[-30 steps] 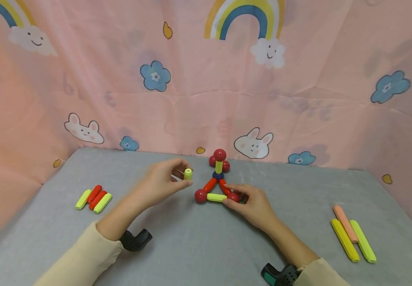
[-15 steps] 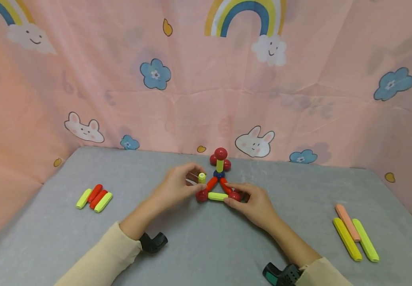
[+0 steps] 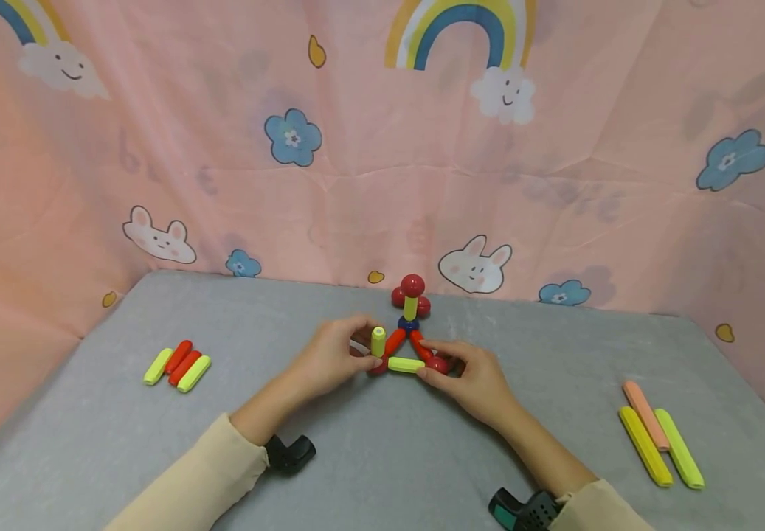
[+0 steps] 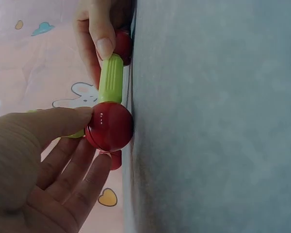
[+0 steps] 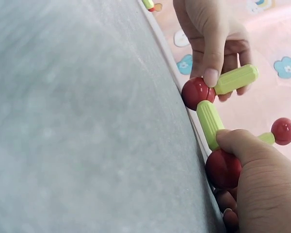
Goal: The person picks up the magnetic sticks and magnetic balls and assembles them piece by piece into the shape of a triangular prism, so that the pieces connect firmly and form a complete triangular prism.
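In the head view a triangle of magnetic rods and balls lies mid-table: two red rods [image 3: 395, 342], a lime rod [image 3: 406, 365] in front, a blue ball [image 3: 408, 324] at the back. From the blue ball rises another lime rod topped by a red ball [image 3: 412, 285]. My left hand [image 3: 332, 355] grips the left red ball [image 4: 110, 126], its thumb on the ball. A short lime rod [image 5: 236, 79] stands up from that ball, fingers behind it. My right hand [image 3: 471, 380] holds the right red ball [image 5: 223, 168], thumb on the front rod's end.
Behind the triangle sit two loose red balls [image 3: 425, 307]. Several short red and lime rods [image 3: 185, 367] lie at the left. Three longer rods [image 3: 646, 446], yellow, peach and lime, are at the right. A pink printed cloth [image 3: 369, 206] hangs behind the grey table [image 3: 382, 472].
My left hand has moved right, bringing the short lime rod onto the left red ball, and its thumb is now on that ball. The right hand has stayed put.
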The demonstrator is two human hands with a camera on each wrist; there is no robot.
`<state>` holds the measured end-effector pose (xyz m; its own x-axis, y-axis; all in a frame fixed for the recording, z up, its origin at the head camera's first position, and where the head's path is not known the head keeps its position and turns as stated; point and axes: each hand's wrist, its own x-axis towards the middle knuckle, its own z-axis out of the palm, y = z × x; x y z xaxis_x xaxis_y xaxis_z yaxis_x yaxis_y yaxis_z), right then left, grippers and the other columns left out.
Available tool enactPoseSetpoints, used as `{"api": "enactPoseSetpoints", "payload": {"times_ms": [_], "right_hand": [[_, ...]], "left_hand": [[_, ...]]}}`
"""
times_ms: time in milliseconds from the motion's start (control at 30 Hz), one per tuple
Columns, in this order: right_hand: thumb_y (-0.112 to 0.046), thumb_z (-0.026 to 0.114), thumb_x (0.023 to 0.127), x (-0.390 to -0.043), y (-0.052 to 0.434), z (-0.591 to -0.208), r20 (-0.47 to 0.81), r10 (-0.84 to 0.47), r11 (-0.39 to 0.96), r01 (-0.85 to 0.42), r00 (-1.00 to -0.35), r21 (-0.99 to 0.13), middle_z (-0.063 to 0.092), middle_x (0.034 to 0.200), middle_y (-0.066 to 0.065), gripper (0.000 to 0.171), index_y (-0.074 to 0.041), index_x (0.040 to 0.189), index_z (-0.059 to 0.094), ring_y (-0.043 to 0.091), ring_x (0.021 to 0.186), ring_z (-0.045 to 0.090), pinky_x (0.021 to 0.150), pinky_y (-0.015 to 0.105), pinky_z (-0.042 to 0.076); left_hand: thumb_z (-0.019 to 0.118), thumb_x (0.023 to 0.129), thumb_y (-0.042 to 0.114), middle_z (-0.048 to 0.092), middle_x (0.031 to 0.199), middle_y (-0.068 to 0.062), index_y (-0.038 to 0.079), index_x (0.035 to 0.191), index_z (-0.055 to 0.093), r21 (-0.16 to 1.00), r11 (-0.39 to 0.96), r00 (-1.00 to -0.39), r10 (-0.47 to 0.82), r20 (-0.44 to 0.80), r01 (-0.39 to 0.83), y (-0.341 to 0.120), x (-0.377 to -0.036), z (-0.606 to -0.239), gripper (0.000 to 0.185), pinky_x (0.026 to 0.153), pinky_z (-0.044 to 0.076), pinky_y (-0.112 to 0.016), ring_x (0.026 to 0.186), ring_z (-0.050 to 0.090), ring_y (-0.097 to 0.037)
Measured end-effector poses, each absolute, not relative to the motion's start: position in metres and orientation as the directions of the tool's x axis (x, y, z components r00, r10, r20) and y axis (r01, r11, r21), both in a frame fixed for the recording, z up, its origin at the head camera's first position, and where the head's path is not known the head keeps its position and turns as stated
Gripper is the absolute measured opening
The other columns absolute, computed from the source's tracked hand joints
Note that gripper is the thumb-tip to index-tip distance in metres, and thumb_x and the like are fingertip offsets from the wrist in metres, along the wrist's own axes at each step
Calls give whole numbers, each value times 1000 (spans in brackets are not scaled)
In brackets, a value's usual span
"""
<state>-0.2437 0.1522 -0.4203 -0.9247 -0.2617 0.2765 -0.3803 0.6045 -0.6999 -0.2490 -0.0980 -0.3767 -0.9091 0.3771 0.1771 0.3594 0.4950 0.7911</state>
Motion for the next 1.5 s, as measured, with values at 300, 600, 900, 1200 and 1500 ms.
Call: {"api": "enactPoseSetpoints", "payload": {"times_ms": [300, 600, 900, 1200, 1500], "right_hand": [[-31, 85, 81, -242, 154, -421, 286, -315, 590, -423, -905, -688, 73, 106, 1, 48, -18, 126, 72, 13, 82, 56, 69, 22, 49], [-32, 79, 87, -238, 159, -422, 297, -518, 498, -565, -802, -659, 69, 100, -10, 41, -23, 126, 72, 8, 86, 56, 75, 24, 49], [-30, 77, 89, -232, 154, -419, 225, -620, 438, -570, -751, -695, 71, 104, -12, 44, -24, 132, 68, 5, 87, 59, 78, 24, 50], [-15, 76, 90, -238, 154, -420, 343, -214, 536, -404, -914, -741, 71, 97, 6, 28, -8, 116, 71, 12, 78, 59, 66, 19, 49], [-25, 77, 89, -244, 152, -420, 249, -261, 611, -359, -933, -705, 71, 97, 5, 33, -11, 118, 70, 14, 79, 58, 67, 23, 48]], "left_hand": [[78, 86, 5, 73, 103, -7, 6, 114, 68, 780, 509, -898, 413, 150, 364, -104, -254, -381, 29, 86, 60, -31, 100, 69, -20], [76, 89, 9, 74, 103, -5, 7, 112, 69, 753, 561, -912, 389, 128, 345, -118, -260, -381, 25, 90, 59, -37, 100, 69, -19], [75, 89, 8, 75, 108, -9, 6, 108, 71, 786, 567, -956, 277, 102, 248, -117, -260, -387, 19, 87, 60, -38, 102, 72, -25], [75, 90, 10, 74, 111, -8, 7, 112, 72, 798, 555, -960, 261, 103, 236, -116, -261, -391, 23, 89, 60, -37, 104, 73, -25], [72, 93, 12, 75, 111, -7, 8, 114, 71, 821, 491, -932, 341, 127, 291, -114, -258, -397, 22, 94, 59, -39, 106, 73, -23]]}}
